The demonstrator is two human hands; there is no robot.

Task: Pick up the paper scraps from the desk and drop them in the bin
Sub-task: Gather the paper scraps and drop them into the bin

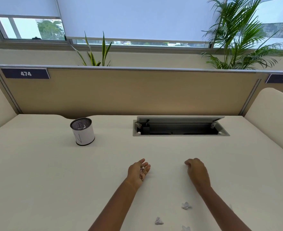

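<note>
Crumpled paper scraps (186, 205) near desk (37, 180) front edge: light, soft; pinch anywhere. Left hand (138, 170) cups paper, right hand (197, 170) curled, contents unclear.

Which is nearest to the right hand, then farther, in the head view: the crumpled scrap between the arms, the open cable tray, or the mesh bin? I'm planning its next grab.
From the right hand:
1. Crumpled scrap, just below it, between the forearms.
2. Cable tray, ahead toward the partition.
3. Mesh bin, far across to the left.
</note>
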